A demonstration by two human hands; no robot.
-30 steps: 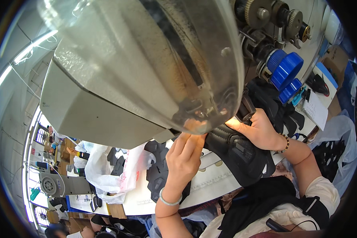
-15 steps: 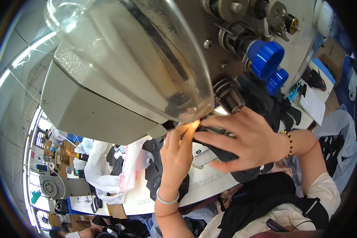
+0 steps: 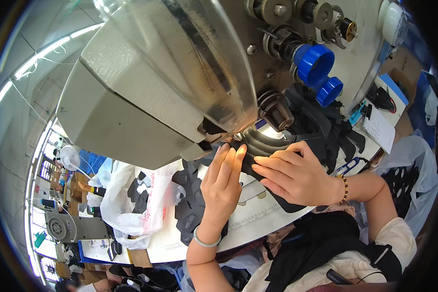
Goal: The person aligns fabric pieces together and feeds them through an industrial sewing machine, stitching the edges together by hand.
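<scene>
A black piece with curved, stitched ridges (image 3: 267, 144) lies beneath the needle area of a pale grey sewing machine (image 3: 131, 114). My left hand (image 3: 222, 181) presses its fingertips together onto the piece's left end, close beside the needle; its thumb is hidden. From the other side my right hand (image 3: 299, 176) grips the near edge, fingers together and bent. The needle tip is hard to make out behind the clear plastic guard (image 3: 219, 63). Part of the piece hangs down below my right hand.
More black pieces (image 3: 316, 114) are heaped behind my right hand, and flat cut ones (image 3: 192, 204) lie left. A white plastic bag (image 3: 131, 204) sits on the white table (image 3: 170, 248). Blue knobs (image 3: 315, 65) and metal tension dials (image 3: 277, 12) stick out from the machine.
My right hand has come down from beside the machine onto the piece, uncovering its stitched ridges. My left fingertips have shifted slightly down and rest on the piece. The view has moved slightly.
</scene>
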